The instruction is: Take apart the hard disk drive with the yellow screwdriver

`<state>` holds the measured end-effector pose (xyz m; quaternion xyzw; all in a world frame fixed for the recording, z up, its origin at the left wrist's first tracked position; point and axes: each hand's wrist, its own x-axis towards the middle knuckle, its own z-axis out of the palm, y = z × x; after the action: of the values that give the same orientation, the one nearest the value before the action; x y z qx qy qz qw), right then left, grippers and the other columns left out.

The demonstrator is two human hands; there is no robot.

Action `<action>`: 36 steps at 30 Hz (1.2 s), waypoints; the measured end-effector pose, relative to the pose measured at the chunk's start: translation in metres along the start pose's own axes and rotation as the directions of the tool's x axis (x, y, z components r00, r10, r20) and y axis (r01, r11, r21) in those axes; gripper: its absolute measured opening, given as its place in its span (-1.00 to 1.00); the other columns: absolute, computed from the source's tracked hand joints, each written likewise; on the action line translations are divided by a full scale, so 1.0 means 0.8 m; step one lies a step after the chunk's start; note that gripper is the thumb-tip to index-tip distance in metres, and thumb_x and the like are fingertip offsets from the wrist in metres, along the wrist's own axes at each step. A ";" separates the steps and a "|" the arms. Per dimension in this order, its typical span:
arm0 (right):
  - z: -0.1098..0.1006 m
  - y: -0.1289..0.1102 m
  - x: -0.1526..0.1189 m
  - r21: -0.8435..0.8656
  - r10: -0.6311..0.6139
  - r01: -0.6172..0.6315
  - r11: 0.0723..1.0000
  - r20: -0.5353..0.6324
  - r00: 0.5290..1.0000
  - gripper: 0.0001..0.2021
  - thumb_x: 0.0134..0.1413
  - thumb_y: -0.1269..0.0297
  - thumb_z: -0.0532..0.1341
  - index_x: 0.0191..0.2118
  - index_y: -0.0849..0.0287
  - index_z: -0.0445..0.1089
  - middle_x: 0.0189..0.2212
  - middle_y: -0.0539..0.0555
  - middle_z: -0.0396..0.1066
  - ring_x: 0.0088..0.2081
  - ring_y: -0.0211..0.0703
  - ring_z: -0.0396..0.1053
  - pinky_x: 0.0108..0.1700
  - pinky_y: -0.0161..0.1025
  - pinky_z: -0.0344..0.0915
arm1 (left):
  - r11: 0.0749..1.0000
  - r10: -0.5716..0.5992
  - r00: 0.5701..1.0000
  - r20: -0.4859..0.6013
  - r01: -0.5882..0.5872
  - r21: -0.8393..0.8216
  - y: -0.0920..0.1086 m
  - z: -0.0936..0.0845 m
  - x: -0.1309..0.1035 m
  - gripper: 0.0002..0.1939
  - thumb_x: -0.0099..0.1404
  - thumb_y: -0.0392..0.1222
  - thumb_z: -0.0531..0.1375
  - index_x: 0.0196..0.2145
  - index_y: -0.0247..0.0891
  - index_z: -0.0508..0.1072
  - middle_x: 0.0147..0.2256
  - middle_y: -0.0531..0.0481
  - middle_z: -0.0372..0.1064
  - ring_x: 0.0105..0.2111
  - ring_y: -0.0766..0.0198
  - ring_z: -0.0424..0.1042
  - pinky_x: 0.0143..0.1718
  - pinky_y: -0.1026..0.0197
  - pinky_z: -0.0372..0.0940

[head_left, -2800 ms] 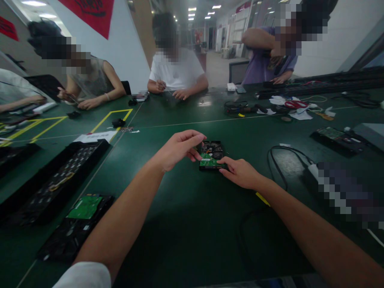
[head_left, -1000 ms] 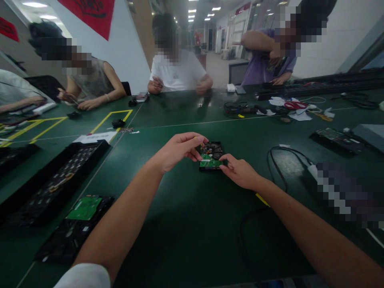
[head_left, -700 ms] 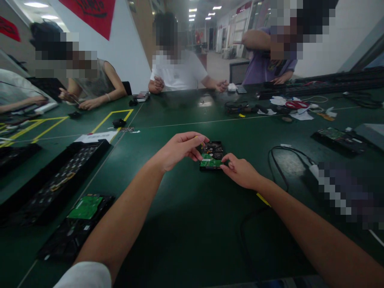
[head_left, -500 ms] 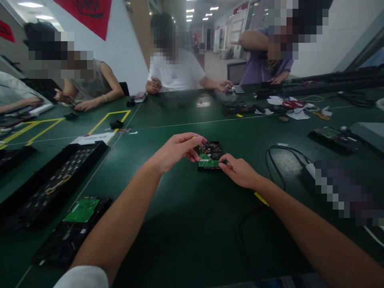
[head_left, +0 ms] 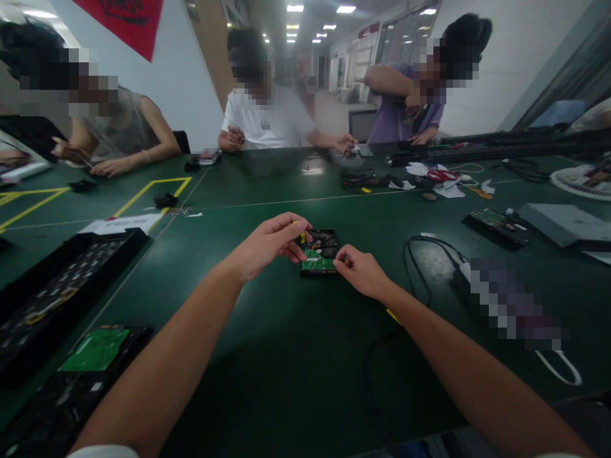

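Observation:
A hard drive [head_left: 321,262] with a green circuit board lies on the dark green table ahead of me. My left hand [head_left: 273,245] is at its left side, thumb and fingers pinched on a small yellow tool [head_left: 302,235] that looks like a screwdriver. Most of that tool is hidden by the fingers, and I cannot tell whether its tip touches the drive. At the drive's right edge, my right hand [head_left: 361,270] grips the near corner between thumb and curled fingers.
Another drive [head_left: 98,348] lies at left, by a long black tray [head_left: 67,286]. To the right are a drive [head_left: 499,228], a grey box [head_left: 568,222], a black cable [head_left: 405,254] and a blurred-out item [head_left: 515,302]. Several people sit or stand across the table.
The whole view has shifted, so things appear further left, and a white round fan-like object shows at right. Both hands keep their hold at the drive.

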<state>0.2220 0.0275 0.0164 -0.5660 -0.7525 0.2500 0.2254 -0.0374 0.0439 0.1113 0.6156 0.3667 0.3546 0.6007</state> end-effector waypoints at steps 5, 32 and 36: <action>0.005 0.001 0.002 0.035 0.106 -0.105 0.994 -0.052 0.993 -0.71 0.31 0.06 0.24 -0.02 0.15 0.37 -0.38 0.02 0.53 -0.40 -0.20 0.43 -0.39 -0.26 0.17 | 1.000 0.011 1.000 0.003 -0.011 -0.002 -0.003 -0.001 0.002 -0.62 0.38 0.14 0.25 -0.08 -0.23 0.48 -0.10 -0.11 0.49 -0.37 0.26 0.56 -0.39 0.25 0.40; 0.000 0.003 0.010 -0.124 0.054 -0.056 0.991 -0.023 0.998 -0.60 0.44 0.15 0.03 0.17 0.16 0.46 -0.30 0.09 0.59 -0.34 -0.13 0.47 -0.31 -0.25 0.22 | 0.999 0.027 0.999 0.028 -0.026 -0.025 -0.003 0.003 0.003 -0.68 0.42 0.06 0.23 -0.11 -0.27 0.51 -0.10 -0.12 0.48 -0.39 0.30 0.52 -0.36 0.23 0.38; 0.002 0.004 0.009 -0.108 0.057 -0.060 0.992 -0.029 0.998 -0.61 0.45 0.14 0.02 0.15 0.16 0.47 -0.36 0.08 0.57 -0.36 -0.13 0.46 -0.32 -0.25 0.21 | 0.999 0.035 0.998 0.059 -0.034 -0.017 -0.004 0.002 0.002 -0.65 0.41 0.09 0.24 -0.10 -0.26 0.51 -0.08 -0.12 0.47 -0.36 0.29 0.52 -0.32 0.21 0.39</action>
<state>0.2211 0.0350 0.0137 -0.6023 -0.7453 0.2077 0.1966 -0.0349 0.0446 0.1081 0.6273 0.3353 0.3493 0.6100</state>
